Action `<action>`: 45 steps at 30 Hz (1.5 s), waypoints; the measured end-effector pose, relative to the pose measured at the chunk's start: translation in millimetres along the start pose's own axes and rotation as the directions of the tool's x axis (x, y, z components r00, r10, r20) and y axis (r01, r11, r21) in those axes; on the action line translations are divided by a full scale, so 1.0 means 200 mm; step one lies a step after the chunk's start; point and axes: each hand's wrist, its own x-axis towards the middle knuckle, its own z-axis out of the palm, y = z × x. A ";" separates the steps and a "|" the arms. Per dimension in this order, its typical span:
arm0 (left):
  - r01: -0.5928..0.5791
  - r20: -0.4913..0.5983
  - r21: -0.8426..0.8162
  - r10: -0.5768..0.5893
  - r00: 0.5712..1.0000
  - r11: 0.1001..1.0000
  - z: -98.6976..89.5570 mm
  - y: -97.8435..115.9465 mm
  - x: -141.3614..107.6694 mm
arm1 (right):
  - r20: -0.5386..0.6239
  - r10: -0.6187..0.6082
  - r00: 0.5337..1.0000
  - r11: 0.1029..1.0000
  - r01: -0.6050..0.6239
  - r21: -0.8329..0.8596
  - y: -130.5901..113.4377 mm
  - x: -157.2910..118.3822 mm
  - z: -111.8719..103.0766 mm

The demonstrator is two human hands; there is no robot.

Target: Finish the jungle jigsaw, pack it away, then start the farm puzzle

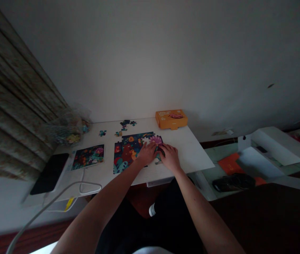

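A partly joined jigsaw puzzle (126, 151) with dark, colourful artwork lies on the white table. My left hand (147, 153) rests over its right part, thumb apart and fingers laid on the pieces beside a pink flower (155, 139). Close beside it, my right hand (170, 156) has its fingers and thumb bent around a dark jigsaw piece at the puzzle's right edge, mostly hidden by the fingers. Loose jigsaw pieces (124, 123) lie behind the puzzle, and another loose piece (102, 133) is farther left. Left of the puzzle is a reference picture (88, 156) of similar artwork.
An orange puzzle box (171, 119) stands at the back right of the white table (192, 150). A black tablet (49, 173), a white cable (90, 183) and a clear plastic bag (65, 125) are at the left. Right of the table stands an open white box (261, 162).
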 end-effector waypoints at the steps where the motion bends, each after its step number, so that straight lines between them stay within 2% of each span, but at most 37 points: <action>1: -0.003 0.008 -0.002 0.003 1.000 1.000 0.00 0.00 0.00 | -0.001 0.000 1.000 1.000 0.000 0.002 0.00 0.00 0.00; 8: -0.044 0.035 0.018 0.043 0.998 0.999 -0.01 -0.01 -0.03 | -0.002 -0.010 1.000 1.000 0.010 0.007 -0.01 0.00 -0.01; 12: -0.048 0.024 0.034 0.047 0.999 0.998 -0.01 0.01 -0.09 | -0.018 -0.004 1.000 1.000 0.004 0.008 0.00 0.00 -0.01; 16: -0.067 -0.006 0.035 0.067 0.998 0.997 -0.03 -0.04 -0.29 | -0.036 -0.012 0.999 1.000 0.012 0.004 0.00 -0.01 0.00; 23: 0.055 -0.106 0.033 -0.051 0.993 0.998 -0.18 -0.33 -0.77 | -0.090 -0.011 0.996 0.998 0.016 0.057 0.04 -0.01 0.03; 27: 0.106 -0.124 0.033 -0.101 0.987 0.994 -0.20 -0.36 -0.86 | -0.148 -0.005 0.989 0.984 0.031 0.173 0.03 0.03 0.02; 29: 0.123 -0.135 0.024 -0.118 0.984 0.992 -0.19 -0.34 -0.85 | -0.135 -0.058 0.989 0.973 0.086 0.213 -0.02 0.08 0.03; 32: 0.137 -0.135 0.007 -0.134 0.982 0.991 -0.18 -0.31 -0.83 | -0.083 -0.124 0.989 0.962 0.140 0.233 -0.17 0.22 0.08; 39: 0.161 -0.134 -0.020 -0.162 0.978 0.987 -0.19 -0.30 -0.83 | 0.107 -0.189 0.976 0.964 0.164 0.212 -0.55 0.69 0.33; 45: 0.156 -0.115 -0.070 -0.163 0.980 0.985 -0.20 -0.30 -0.83 | 0.235 -0.164 0.958 0.983 0.138 0.124 -0.68 0.99 0.49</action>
